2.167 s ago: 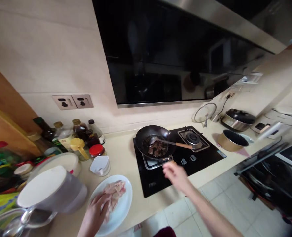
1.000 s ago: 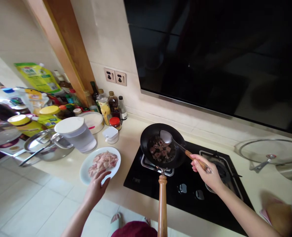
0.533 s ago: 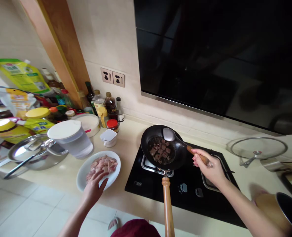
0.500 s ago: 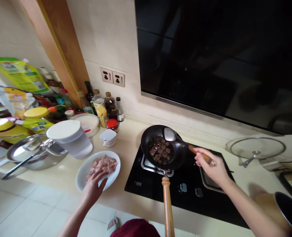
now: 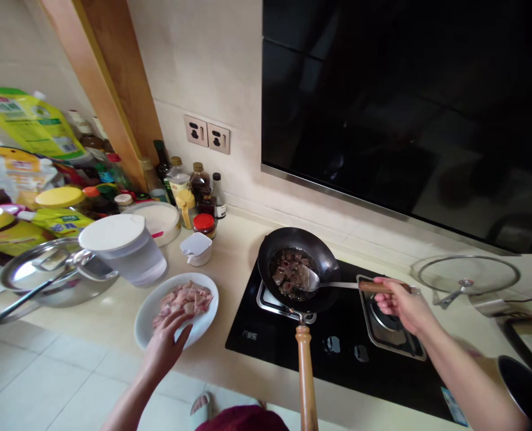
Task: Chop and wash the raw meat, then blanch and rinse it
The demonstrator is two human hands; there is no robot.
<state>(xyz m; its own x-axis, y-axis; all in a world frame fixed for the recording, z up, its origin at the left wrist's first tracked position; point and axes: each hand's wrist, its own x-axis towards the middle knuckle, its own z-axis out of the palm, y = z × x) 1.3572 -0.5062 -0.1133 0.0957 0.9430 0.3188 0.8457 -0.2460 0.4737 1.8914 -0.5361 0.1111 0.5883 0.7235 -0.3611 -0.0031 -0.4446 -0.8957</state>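
Note:
My right hand (image 5: 401, 304) is wrapped round the wooden handle of a metal spatula (image 5: 343, 285). The spatula's blade is down among dark brown chunks of food (image 5: 289, 272) in liquid, inside a black wok (image 5: 326, 254). The wok sits on the left burner, its long wooden handle pointing toward me. My left hand (image 5: 168, 341) is at the near edge of a white plate (image 5: 207, 328) of raw pale-pink meat pieces (image 5: 189, 299). Its thumb and fingers are apart with nothing held, and I cannot tell whether the fingertips touch the meat.
The black gas hob (image 5: 288, 356) has a right burner (image 5: 387, 320). Left of it stand a lidded water pitcher (image 5: 133, 254), a small white container (image 5: 197, 248), a red-lidded jar (image 5: 204, 224) and several bottles. A glass lid (image 5: 468, 272) is at the right; a range hood (image 5: 401, 114) hangs above.
My right hand has moved slightly right and down. The spatula blade has gone from above the wok's far side down into the food. My left hand stays by the plate.

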